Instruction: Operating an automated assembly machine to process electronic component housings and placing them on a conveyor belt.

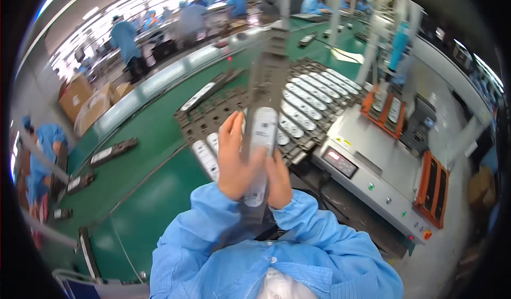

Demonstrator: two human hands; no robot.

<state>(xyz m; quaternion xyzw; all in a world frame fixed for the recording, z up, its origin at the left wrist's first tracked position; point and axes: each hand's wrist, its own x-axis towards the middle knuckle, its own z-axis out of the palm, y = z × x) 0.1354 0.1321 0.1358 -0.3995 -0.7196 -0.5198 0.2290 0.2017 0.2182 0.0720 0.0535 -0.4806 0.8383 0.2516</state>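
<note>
In front of my chest, a long grey-brown fixture [269,67] stands nearly upright, blurred by motion. A white, round-ended oblong part [264,123] with a small dark square mark lies along its face. My left hand [234,160] grips the fixture's left side, fingers pointing up and the thumb smeared across the white part. On the right edge, my right hand [278,179] presses against the fixture from the other side. Just beyond my hands, similar fixtures with white oblong parts [298,115] lie side by side in a row; the held fixture hides some of them.
A green conveyor belt [143,179] carries scattered fixtures, one loose fixture [114,151] at the left. At right stands a bench machine [367,166] with a display, buttons and orange-framed nests [384,113]. Cardboard boxes [77,97] stand beyond the belt; several people in blue work farther off.
</note>
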